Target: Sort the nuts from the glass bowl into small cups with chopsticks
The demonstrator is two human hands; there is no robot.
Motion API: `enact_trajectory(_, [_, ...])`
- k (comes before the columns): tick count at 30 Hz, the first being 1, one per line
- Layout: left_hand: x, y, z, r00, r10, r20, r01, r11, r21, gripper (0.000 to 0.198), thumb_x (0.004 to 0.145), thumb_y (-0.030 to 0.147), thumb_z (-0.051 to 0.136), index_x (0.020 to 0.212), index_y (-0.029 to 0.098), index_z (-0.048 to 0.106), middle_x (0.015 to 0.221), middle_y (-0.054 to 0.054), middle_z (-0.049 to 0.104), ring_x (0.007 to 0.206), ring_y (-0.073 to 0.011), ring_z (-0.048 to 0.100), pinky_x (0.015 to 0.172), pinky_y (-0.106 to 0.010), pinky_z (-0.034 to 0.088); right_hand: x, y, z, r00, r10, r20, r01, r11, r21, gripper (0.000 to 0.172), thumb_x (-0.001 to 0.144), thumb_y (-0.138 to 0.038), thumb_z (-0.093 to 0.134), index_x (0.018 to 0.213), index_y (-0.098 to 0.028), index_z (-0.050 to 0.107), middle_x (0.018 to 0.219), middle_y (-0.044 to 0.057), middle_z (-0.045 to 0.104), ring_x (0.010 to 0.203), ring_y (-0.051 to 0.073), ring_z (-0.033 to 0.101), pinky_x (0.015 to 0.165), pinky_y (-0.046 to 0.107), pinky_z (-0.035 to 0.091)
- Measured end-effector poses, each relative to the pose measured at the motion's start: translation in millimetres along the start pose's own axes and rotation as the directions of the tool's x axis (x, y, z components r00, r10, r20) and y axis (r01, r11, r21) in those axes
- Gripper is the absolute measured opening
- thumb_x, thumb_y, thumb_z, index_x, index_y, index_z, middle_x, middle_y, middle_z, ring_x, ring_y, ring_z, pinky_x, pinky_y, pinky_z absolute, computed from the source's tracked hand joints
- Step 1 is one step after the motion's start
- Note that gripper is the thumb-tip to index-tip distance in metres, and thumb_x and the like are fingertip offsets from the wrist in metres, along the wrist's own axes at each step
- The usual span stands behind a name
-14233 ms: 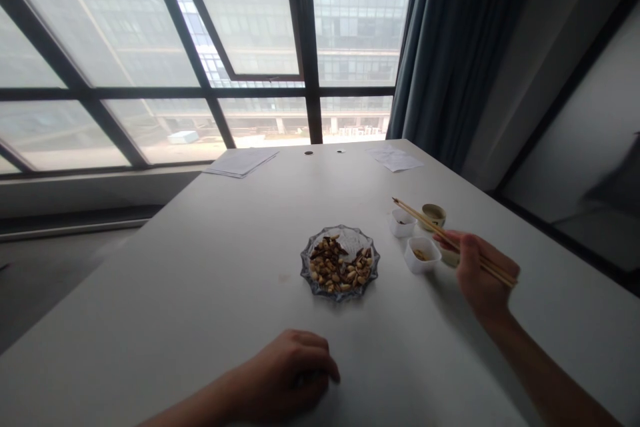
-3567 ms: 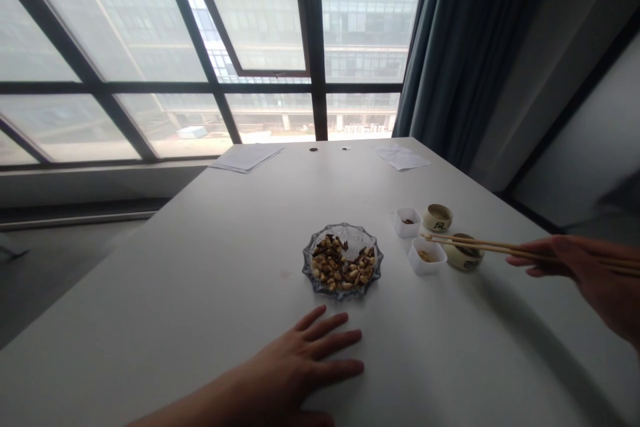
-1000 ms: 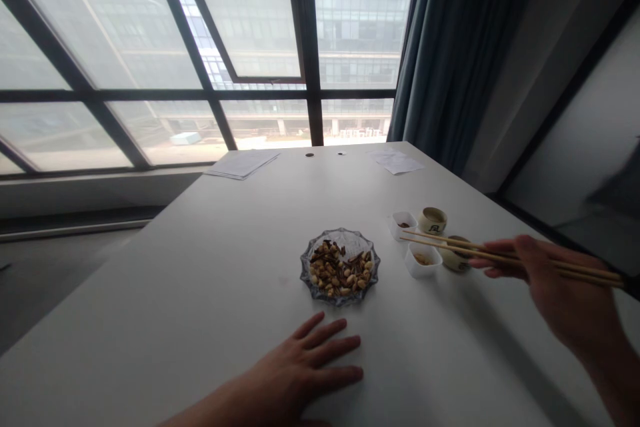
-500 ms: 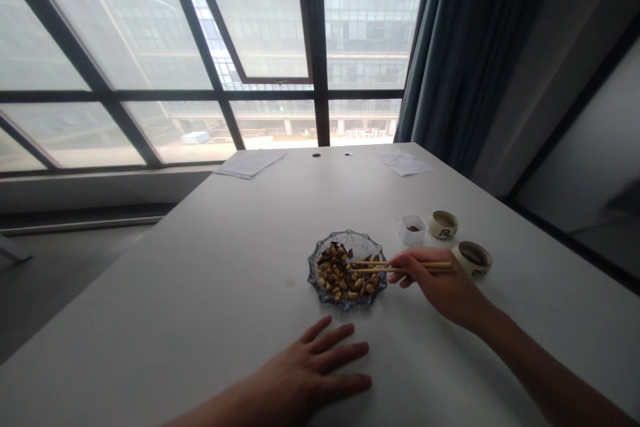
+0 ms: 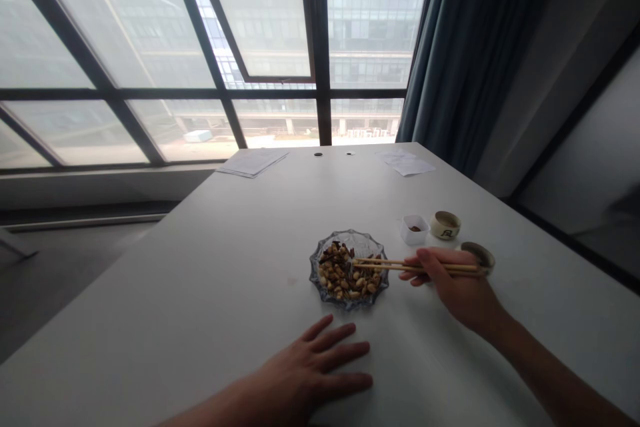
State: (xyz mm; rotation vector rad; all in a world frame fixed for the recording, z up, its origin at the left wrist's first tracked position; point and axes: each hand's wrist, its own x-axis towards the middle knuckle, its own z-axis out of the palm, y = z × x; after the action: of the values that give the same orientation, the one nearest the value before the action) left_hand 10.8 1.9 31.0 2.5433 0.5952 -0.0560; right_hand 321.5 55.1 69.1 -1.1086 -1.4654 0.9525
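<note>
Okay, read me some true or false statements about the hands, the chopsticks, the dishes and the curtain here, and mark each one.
1. The right hand holds chopsticks. True.
2. From this view, the chopsticks end within the outline of the glass bowl. True.
3. The left hand grips the glass bowl. False: it is spread open, apart from it.
4. The glass bowl is empty. False: it holds pale and dark pieces.
5. A round cup stands beside the square white container. True.
6. The curtain is red. False: it is dark blue.
</note>
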Motion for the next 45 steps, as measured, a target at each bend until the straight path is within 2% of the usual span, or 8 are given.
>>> enact_trajectory(4, [0.4,-1.1,-0.1,1.000,0.009,0.009,-0.009,1.000,0.009,0.083,0.089,0.033,0.079,0.163,0.037,0.041,0.174,-0.001,0.027,0.160,-0.0388,0.020,0.128,-0.064,0.005,-13.6,-19.1,-41.0,0.981,-0.037,-0.191,0.023,0.997,-0.074,0.042,0.091,-0.060,0.074,0.088,-0.019,0.084,0.082,0.011,0.083,0.067,0.026,0.081,0.063,0.032,0.070])
enact_trajectory(10, [-0.3,1.7,-0.3,1.000,-0.014,0.010,0.014,1.000,0.017,0.083,0.090,0.030,0.079,0.163,0.038,0.041,0.174,0.001,0.026,0.160,-0.0376,0.020,0.128,-0.062,0.003,-38.6,-23.3,-105.8,0.868,-0.074,-0.490,-0.052,0.970,-0.239,0.035,0.090,-0.059,0.073,0.088,-0.025,0.083,0.082,0.008,0.083,0.067,0.028,0.081,0.064,0.034,0.071])
enact_trajectory(13, [-0.8,2.2,-0.7,1.000,-0.013,-0.003,0.013,1.000,0.013,0.078,0.092,0.032,0.078,0.162,0.037,0.043,0.174,0.000,0.027,0.160,-0.0373,0.021,0.128,-0.061,0.003,-47.4,-17.6,-119.4,0.846,-0.061,-0.530,-0.093,0.961,-0.260,0.034,0.092,-0.059,0.069,0.087,-0.027,0.082,0.079,0.007,0.082,0.065,0.027,0.081,0.063,0.033,0.071])
enact_trajectory(19, [-0.2,0.9,-1.9,1.000,0.003,-0.003,-0.003,1.000,0.019,0.072,0.096,0.029,0.072,0.162,0.037,0.043,0.173,-0.002,0.030,0.159,-0.0381,0.024,0.128,-0.062,0.006,-52.8,-5.0,-129.4,0.880,-0.035,-0.473,-0.111,0.954,-0.277,0.030,0.090,-0.055,0.073,0.095,-0.027,0.082,0.086,0.009,0.083,0.071,0.033,0.082,0.065,0.040,0.071])
enact_trajectory(24, [-0.7,1.6,-1.3,0.998,0.029,-0.049,-0.028,0.999,0.025,0.064,0.100,0.024,0.063,0.160,0.036,0.045,0.172,-0.002,0.033,0.159,-0.0363,0.026,0.129,-0.059,0.006,-47.1,-10.2,-112.0,0.887,-0.059,-0.459,-0.056,0.971,-0.234,0.032,0.092,-0.058,0.071,0.095,-0.028,0.083,0.085,0.008,0.083,0.071,0.031,0.082,0.068,0.038,0.071])
enact_trajectory(29, [-0.7,1.9,-1.3,0.999,0.018,-0.036,-0.017,1.000,0.024,0.068,0.098,0.024,0.066,0.161,0.037,0.044,0.172,-0.002,0.032,0.159,-0.0372,0.025,0.129,-0.061,0.006,-34.1,-18.2,-61.0,0.988,0.017,-0.154,-0.031,0.995,-0.092,0.044,0.091,-0.062,0.072,0.089,-0.020,0.084,0.083,0.014,0.082,0.070,0.030,0.081,0.063,0.037,0.070])
enact_trajectory(34, [0.1,1.9,-1.4,1.000,0.009,-0.008,-0.009,0.999,0.036,0.068,0.098,0.029,0.069,0.161,0.036,0.044,0.173,-0.003,0.030,0.159,-0.0382,0.024,0.128,-0.062,0.006,-21.6,-7.6,-17.0,0.998,0.035,0.052,-0.032,0.998,-0.045,0.046,0.095,-0.062,0.068,0.089,-0.020,0.084,0.078,0.011,0.081,0.066,0.024,0.079,0.060,0.031,0.067])
enact_trajectory(45, [0.0,-0.4,0.8,1.000,0.020,-0.016,-0.021,0.999,-0.045,0.083,0.087,0.031,0.078,0.162,0.037,0.042,0.174,-0.004,0.028,0.160,-0.0408,0.019,0.127,-0.063,-0.001,-19.3,18.6,-1.7,0.991,0.098,0.088,-0.098,0.995,-0.006,0.046,0.095,-0.061,0.069,0.090,-0.017,0.082,0.083,0.012,0.082,0.072,0.025,0.080,0.064,0.032,0.067])
